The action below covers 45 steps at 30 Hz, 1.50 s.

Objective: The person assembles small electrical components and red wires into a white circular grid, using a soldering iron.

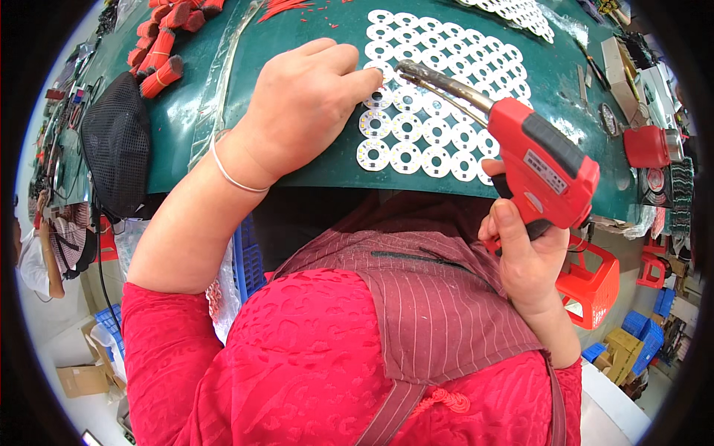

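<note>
My right hand (532, 260) grips a red and black soldering gun (547, 160), a finger at its trigger. Its long dark metal tip points left, over a panel of white ring-shaped circuit boards (406, 169) lying on the green table. Close to that tip, my left hand (305, 108) is closed in a pinch above the panel's left edge. Whatever sits between its fingertips is too small and hidden to name. Small yellowish components dot the nearer boards, and several of the rings lie under the gun's tip.
Bundles of red wires (161, 77) lie at the back left, beside a black mesh cover (115, 145). Loose red wires (281, 7) are scattered at the far edge. More white boards (520, 16) lie at the back right. A red canister (645, 147) stands at the table's right side.
</note>
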{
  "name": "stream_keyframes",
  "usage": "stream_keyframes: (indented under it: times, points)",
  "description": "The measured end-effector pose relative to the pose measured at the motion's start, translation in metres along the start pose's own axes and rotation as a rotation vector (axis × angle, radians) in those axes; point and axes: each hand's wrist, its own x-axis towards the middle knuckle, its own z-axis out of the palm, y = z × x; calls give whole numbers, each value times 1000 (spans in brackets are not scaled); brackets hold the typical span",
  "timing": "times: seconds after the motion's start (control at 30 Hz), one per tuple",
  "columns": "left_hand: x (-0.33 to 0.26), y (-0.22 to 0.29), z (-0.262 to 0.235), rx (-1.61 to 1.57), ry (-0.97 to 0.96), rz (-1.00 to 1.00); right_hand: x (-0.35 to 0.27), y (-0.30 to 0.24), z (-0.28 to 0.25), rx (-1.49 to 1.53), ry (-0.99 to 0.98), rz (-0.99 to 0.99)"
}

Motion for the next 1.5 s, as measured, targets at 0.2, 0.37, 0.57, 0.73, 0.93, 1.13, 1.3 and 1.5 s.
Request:
stream_keyframes:
  times: [0.2,0.37,0.57,0.73,0.93,1.13,1.3,1.5]
  points:
    - [0,0,2,4,-15,-7,2,-2,4,-19,18,40]
    - [0,0,2,-13,-15,-7,2,4,1,-58,-16,40]
    - [-1,-1,3,-17,-16,-9,6,3,10,57,66,-28]
    - [-1,0,2,-17,-10,-9,3,7,6,21,43,7]
    - [1,0,3,-11,-20,-3,3,13,-1,-53,-33,-71]
    - [-1,-1,1,-1,-11,5,3,8,5,26,48,-44]
    - [1,-2,4,-11,-18,-17,1,4,2,-2,38,-34]
    - [-1,-3,4,1,61,-26,-3,3,1,-11,17,-36]
